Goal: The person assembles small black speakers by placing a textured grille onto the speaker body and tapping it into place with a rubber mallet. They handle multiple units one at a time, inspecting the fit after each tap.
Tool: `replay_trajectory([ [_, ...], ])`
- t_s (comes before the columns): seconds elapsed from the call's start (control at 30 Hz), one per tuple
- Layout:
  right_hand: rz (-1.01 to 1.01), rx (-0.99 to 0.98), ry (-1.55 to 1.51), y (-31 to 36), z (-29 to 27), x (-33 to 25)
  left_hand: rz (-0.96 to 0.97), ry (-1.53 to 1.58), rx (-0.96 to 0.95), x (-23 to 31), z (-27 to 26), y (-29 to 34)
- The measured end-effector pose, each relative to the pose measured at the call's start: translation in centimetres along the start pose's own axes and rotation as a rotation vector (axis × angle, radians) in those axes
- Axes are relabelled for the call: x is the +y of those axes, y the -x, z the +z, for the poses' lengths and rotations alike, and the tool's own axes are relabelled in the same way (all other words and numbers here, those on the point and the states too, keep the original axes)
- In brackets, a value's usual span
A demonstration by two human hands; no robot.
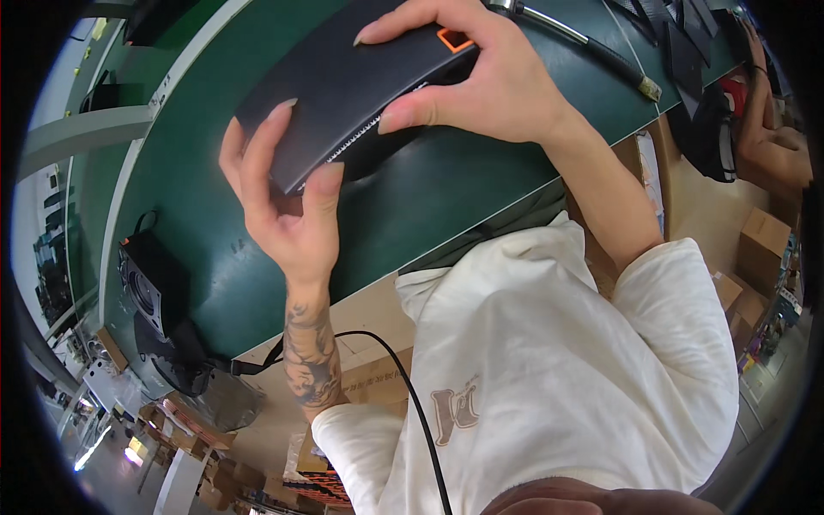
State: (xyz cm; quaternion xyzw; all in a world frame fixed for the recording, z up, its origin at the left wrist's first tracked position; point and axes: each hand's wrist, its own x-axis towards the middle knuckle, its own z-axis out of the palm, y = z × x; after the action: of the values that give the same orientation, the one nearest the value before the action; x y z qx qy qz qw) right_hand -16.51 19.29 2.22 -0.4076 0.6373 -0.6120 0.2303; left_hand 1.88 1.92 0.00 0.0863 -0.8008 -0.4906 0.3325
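Observation:
Above the green table I hold a large black case-like piece (343, 90) with a smooth, curved top and a small orange-edged square at its right end. A row of small pale teeth runs along its near edge; its exact kind is unclear. My left hand (287, 202) grips the near left corner, thumb on the edge and fingers over the top. At the right end, my right hand (481, 81) is closed around it, thumb along the toothed edge. The underside is hidden, and the far edge runs out of view.
A green tabletop (446, 193) lies under my hands. At the far right rests a hammer-like tool (575, 33) with a dark grip, near black flat pieces (682, 64). A black speaker-like box (146, 283) stands at left. Another person's arm (760, 112) shows at right, above cardboard boxes (762, 245).

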Motion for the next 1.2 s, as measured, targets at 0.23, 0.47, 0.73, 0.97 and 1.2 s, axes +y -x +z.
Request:
replay_trajectory([
  [0.23, -0.3, 0.152, 0.128, 0.5, 1.7, 1.0, 0.181, 0.008, -0.029, -0.9, -0.4, -1.1],
  [0.47, 0.136, 0.134, 0.169, 0.7, 2.6, -2.4, -0.344, 0.244, -0.082, 3.3, -2.2, -2.6],
  [0.73, -0.149, 0.251, 0.319, -0.5, -2.2, -0.1, -0.596, 0.564, 0.088, -3.7, -1.0, -4.5],
  [0.97, -0.063, -0.04, 1.252, 6.2, -12.3, 2.2, -0.514, 0.643, 0.026, -2.0, 0.1, -3.6],
  [1.2, -0.071, 0.027, 0.808, 0.5, -11.1, -1.5, -0.515, 0.69, 0.025, -2.8, 0.0, -2.7],
])
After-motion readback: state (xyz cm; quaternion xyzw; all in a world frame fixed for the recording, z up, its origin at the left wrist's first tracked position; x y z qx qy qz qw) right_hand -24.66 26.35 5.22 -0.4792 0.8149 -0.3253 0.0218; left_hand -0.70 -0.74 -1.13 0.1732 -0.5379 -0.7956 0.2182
